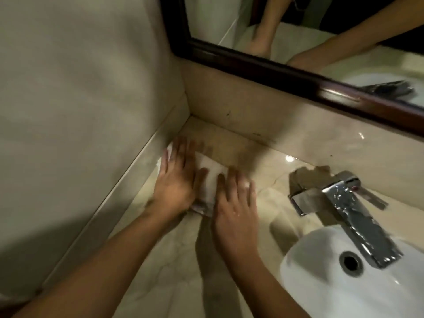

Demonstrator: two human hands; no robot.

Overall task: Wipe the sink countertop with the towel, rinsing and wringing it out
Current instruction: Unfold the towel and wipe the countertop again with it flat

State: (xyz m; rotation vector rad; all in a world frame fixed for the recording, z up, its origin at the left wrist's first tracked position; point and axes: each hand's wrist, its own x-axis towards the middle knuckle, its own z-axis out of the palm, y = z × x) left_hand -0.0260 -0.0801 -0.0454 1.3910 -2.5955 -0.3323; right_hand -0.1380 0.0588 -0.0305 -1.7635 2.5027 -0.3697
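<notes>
A white towel (210,174) lies folded flat on the beige marble countertop (174,260), close to the left wall near the back corner. My left hand (177,177) presses down on the towel's left part with fingers spread and straight. My right hand (235,203) lies flat on the towel's right part, fingers also straight. Most of the towel is hidden under both hands. The white sink basin (321,283) sits at the lower right, with its drain (350,262) showing.
A chrome faucet (353,216) stands over the basin to the right of my hands. A dark-framed mirror (286,75) hangs above the backsplash and reflects my arms. The tiled left wall (80,111) runs right beside the towel.
</notes>
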